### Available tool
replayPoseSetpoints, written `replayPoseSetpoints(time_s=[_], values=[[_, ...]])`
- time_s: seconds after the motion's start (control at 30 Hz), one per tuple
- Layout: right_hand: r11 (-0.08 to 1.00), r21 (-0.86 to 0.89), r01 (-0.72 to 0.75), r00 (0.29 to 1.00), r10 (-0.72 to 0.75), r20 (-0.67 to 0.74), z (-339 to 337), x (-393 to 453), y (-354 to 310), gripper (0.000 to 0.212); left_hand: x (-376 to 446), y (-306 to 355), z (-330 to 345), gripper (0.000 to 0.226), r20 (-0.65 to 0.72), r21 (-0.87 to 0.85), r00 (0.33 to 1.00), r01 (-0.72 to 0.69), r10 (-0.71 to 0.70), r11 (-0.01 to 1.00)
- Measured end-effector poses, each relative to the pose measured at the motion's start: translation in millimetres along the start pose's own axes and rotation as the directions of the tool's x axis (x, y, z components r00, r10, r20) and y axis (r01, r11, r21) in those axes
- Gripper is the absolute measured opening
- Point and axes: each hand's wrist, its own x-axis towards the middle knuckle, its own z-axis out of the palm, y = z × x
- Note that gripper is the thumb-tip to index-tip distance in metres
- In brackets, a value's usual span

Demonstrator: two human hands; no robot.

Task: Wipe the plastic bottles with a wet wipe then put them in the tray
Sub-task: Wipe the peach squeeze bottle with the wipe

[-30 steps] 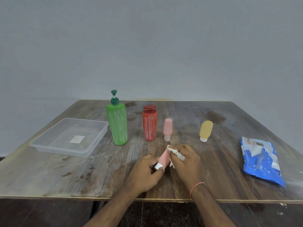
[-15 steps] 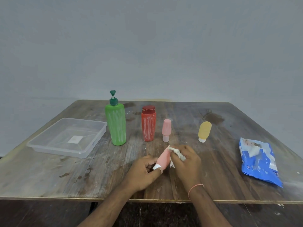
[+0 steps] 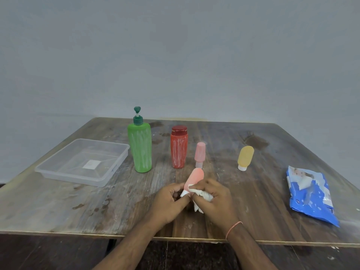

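My left hand (image 3: 170, 201) holds a small coral-pink bottle (image 3: 194, 177) by its white cap end, the bottle tilted up and away from me. My right hand (image 3: 216, 199) grips a crumpled white wet wipe (image 3: 202, 194) pressed against the bottle's lower part. Behind stand a green pump bottle (image 3: 139, 151), a red bottle (image 3: 179, 149), a small pink bottle (image 3: 200, 153) and a small yellow bottle (image 3: 245, 157), all upright on the wooden table. The clear plastic tray (image 3: 58, 175) lies at the left with no bottle in it.
A blue wet-wipe pack (image 3: 309, 195) lies at the table's right side. The table's front edge (image 3: 78, 233) runs just under my wrists. A grey wall stands behind the table.
My right hand with the wipe slid down from the bottle's top toward its cap end, uncovering the bottle's upper body. The left hand keeps its hold.
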Motion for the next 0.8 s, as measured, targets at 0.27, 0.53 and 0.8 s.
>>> replayPoseSetpoints(time_s=[0.27, 0.53, 0.8], values=[[0.987, -0.037, -0.158, 0.943, 0.140, -0.303, -5.6, 9.0, 9.3, 0.021, -0.2, -1.8, -3.0, 0.051, 0.082, 0.080, 0.997, 0.008, -0.015, 0.997], [0.983, 0.054, -0.174, 0.966, 0.181, -0.186, -3.4, 7.5, 11.4, 0.022, 0.2, -3.5, -4.1, 0.037, 0.031, 0.005, 0.999, 0.032, -0.032, 0.999], [0.991, 0.116, -0.070, 0.997, 0.065, 0.050, -1.9, 1.8, 1.0, 0.020, 2.6, 1.4, -7.0, 0.045, -0.035, -0.204, 0.997, 0.062, -0.071, 0.977]])
